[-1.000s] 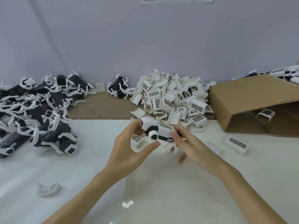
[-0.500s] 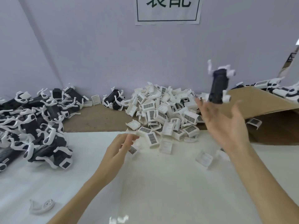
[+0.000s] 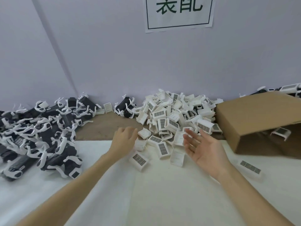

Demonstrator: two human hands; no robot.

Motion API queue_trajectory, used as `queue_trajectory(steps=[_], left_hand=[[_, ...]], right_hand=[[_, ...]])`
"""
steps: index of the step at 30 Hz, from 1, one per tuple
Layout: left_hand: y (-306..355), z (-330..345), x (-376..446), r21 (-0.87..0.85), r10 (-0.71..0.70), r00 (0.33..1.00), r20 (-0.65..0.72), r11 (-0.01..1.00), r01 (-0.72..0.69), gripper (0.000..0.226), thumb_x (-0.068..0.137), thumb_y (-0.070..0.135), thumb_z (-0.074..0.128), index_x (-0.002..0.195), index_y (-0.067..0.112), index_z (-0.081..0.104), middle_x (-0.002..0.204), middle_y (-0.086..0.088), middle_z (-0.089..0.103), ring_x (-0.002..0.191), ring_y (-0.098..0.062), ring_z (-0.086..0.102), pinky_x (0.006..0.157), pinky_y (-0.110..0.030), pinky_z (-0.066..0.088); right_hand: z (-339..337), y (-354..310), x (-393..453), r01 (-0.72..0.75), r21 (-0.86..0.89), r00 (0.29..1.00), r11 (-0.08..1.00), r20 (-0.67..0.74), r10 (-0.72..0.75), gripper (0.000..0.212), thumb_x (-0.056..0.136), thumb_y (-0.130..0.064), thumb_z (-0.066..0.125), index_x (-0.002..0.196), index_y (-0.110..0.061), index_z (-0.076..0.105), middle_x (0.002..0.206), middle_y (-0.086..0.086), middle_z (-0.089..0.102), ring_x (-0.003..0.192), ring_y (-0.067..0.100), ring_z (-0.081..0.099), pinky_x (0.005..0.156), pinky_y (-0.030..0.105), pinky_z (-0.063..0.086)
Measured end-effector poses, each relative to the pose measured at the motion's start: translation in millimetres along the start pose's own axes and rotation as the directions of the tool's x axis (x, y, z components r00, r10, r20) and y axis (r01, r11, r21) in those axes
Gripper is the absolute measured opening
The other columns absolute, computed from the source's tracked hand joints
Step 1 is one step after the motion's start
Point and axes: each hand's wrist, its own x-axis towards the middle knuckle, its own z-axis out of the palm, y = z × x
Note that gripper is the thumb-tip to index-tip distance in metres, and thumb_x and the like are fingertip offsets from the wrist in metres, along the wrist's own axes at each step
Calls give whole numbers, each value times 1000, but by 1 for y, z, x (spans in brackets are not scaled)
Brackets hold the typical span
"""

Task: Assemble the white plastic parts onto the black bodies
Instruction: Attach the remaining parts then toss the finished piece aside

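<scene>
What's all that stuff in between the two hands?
In the head view, loose white parts from the pile's front edge lie on the white table between the left hand and right hand.

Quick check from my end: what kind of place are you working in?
Likely a small factory assembly bench: a heap of identical white plastic parts, a pile of black bodies, an open cardboard box and a printed wall sign.
</scene>
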Motion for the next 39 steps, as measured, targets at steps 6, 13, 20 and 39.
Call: queue_trajectory(steps=[6,13,20,39], left_hand=[[-18,-6,102,236,-130,991,38,965,117,56,111,48,43,164,33,34,161,-24,31,148,-49,33,124,-53,29],[-17,5,169,61,-146,986,83,988,141,59,111,41,48,165,22,34,169,-12,33,152,-36,39,125,-49,30],[-30,19,150,-180,-179,977,-119,971,156,35,106,33,57,136,18,68,153,7,58,141,-21,51,107,-31,38],[23,-31,-110,-819,-114,993,5,569,69,41,75,38,86,116,39,82,106,-4,83,95,-28,80,95,-40,55]], right_hand=[[-4,3,22,-14,-12,998,1000,57,15,43,100,-39,59,120,-5,75,104,12,73,82,23,74,67,32,62],[-8,5,31,-57,-44,997,997,47,59,42,98,-40,61,119,-7,78,99,11,73,76,22,72,62,31,62],[-3,2,27,-51,-73,999,996,13,52,42,99,-39,61,121,-6,77,96,10,73,73,20,69,61,29,60],[9,21,-23,13,-443,1000,897,-11,-19,29,105,-19,55,121,-1,71,103,20,74,84,28,74,65,30,60]])
